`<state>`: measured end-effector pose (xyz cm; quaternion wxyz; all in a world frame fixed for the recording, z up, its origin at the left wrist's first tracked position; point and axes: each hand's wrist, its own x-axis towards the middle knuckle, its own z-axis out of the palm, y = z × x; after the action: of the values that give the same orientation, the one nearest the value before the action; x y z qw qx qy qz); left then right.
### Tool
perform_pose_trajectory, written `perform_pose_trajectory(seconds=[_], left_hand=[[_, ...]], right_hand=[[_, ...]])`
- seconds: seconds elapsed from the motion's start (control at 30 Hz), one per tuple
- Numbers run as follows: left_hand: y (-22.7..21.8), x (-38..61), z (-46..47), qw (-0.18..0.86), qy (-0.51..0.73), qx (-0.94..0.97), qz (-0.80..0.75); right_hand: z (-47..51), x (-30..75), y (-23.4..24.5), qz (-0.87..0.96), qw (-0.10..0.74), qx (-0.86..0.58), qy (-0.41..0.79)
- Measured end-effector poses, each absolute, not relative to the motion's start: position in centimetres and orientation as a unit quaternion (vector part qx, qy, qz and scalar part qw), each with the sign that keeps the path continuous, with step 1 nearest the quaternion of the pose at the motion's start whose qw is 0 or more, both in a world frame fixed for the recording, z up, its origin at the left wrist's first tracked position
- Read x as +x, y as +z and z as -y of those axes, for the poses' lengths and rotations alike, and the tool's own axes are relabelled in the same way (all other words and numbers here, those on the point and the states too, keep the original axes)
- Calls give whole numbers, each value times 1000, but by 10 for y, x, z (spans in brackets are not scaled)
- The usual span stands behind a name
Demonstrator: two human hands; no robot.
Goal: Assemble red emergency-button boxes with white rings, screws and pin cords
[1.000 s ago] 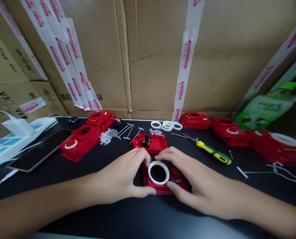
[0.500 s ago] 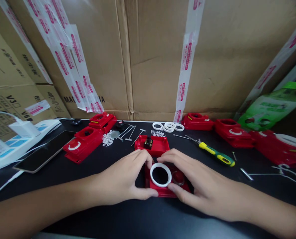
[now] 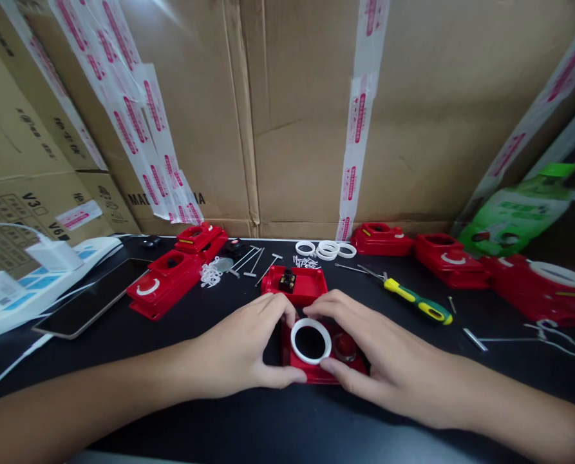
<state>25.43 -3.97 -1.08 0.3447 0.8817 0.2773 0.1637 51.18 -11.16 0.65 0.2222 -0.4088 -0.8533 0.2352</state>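
A red plastic housing cover (image 3: 311, 376) lies in front of me on the black table. On its round opening sits a white ring (image 3: 293, 348), with a red knob-like part (image 3: 344, 346) to its right. My left hand (image 3: 243, 345) is closed on the cover's left side, fingers curled at the back and thumb along the front edge. My right hand (image 3: 384, 354) is closed round the ring's right side, thumb at the front and fingers at the back. Just behind stands an open red housing half (image 3: 311, 283) holding a black part with brass terminals (image 3: 287, 281).
Several white rings (image 3: 328, 249) and small screws (image 3: 305, 261) lie at the back. A yellow-green screwdriver (image 3: 417, 301) and red housings (image 3: 449, 260) are on the right. Left are more red housings (image 3: 164, 281), a phone (image 3: 94, 299) and a power strip (image 3: 82, 264). Cardboard (image 3: 297, 129) stands behind.
My right thumb has shifted slightly left along the front of the ring. The view has tilted a little; otherwise both hands, the ring and the cover stay in place.
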Motion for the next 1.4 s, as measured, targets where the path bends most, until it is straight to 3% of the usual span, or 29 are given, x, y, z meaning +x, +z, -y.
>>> perform_pose_trajectory(seconds=[1.4], left_hand=[[-13, 253, 42, 323, 160, 893, -269]], right_hand=[[112, 508, 4, 859, 228, -397, 229]])
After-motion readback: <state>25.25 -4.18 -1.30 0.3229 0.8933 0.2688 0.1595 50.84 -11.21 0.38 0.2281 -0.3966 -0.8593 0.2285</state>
